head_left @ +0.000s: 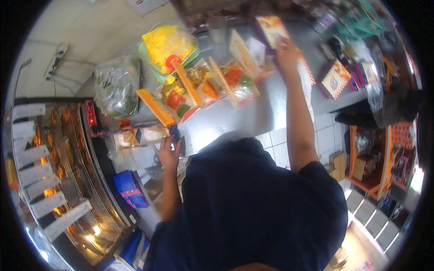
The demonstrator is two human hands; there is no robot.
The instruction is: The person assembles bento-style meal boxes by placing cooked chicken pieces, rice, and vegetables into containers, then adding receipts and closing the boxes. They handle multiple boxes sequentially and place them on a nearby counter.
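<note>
Overhead, the steel counter (253, 117) runs across the middle, with a grill (68, 180) full of browned pieces glowing at the left and paper slips (40, 180) along its front. On the counter sit open meal boxes (203, 86) with orange-edged lids, filled with yellow, red and green food. Behind them stands a green bowl (156, 56) heaped with yellow food under plastic, with a red-handled scoop (172, 62) against it, and to its left a clear bag of greens (116, 86). A folded printed box (337, 79) lies further right on the counter.

The right hand (287, 52) reaches far across and grasps a flat printed carton (271, 29), held up at the counter's back edge. The left hand (168, 151) is at the counter's near edge, fingers curled around a small dark object (174, 132); what it is cannot be told. Just left of that hand lies a wrapped tray (138, 135).
</note>
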